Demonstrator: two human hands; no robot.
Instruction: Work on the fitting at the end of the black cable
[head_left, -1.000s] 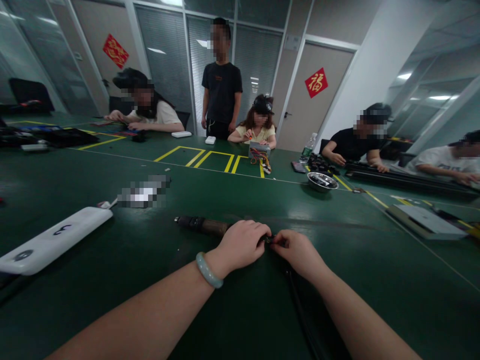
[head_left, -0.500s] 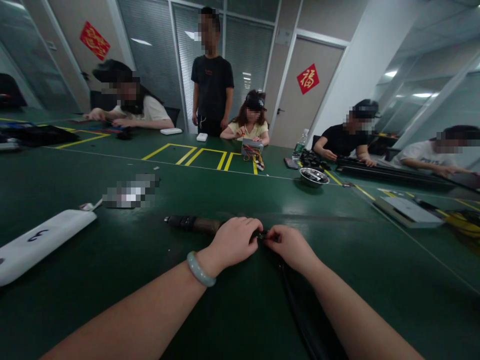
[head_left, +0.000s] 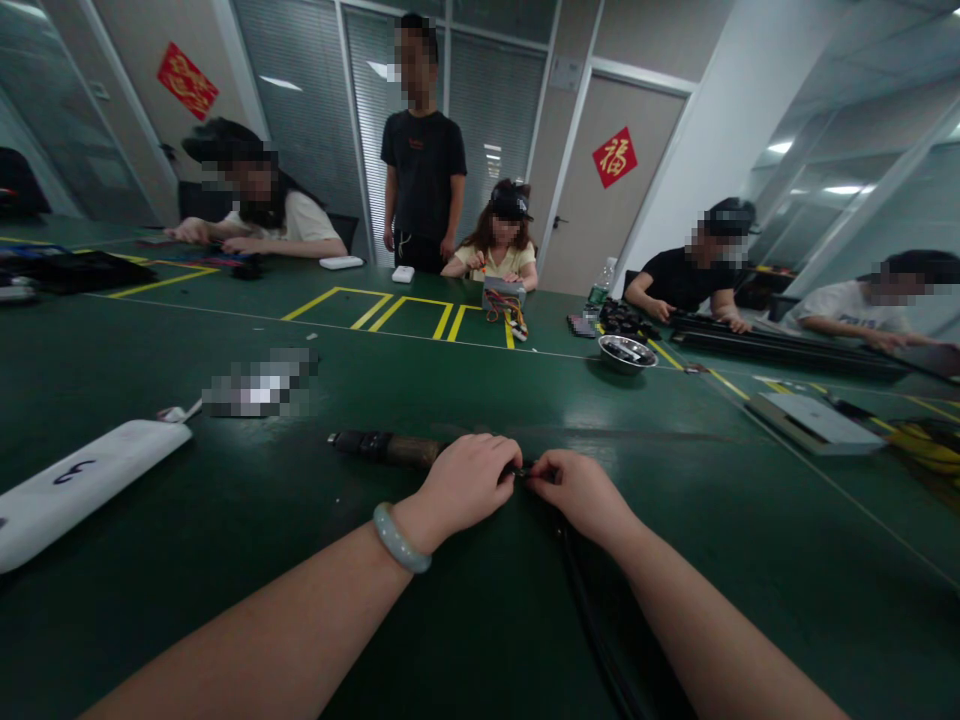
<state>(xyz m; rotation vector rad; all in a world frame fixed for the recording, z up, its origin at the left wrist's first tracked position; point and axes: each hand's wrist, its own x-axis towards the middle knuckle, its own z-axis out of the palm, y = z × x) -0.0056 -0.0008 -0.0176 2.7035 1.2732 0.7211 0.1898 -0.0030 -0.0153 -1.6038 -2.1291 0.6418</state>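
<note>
My left hand [head_left: 472, 480], with a pale bangle [head_left: 401, 540] at the wrist, is closed over the right end of a dark rod-shaped tool [head_left: 409, 451] with a brown grip, which lies on the green table [head_left: 247, 510]. Its metal tip points left. Just right of it, my right hand [head_left: 574, 490] pinches a small dark piece at the end of a black cable [head_left: 592, 610]. The fingertips of both hands nearly meet, and the small part between them is too dark to make out. From there the cable runs down toward the table's near edge.
At the left lie a white power bank [head_left: 97, 490] and a blurred phone [head_left: 259, 388]. Further back are a metal bowl [head_left: 628, 354], a bottle [head_left: 601, 285] and a wired grey box [head_left: 504, 293]. A flat grey box [head_left: 817, 425] lies right. Several people are around the far side.
</note>
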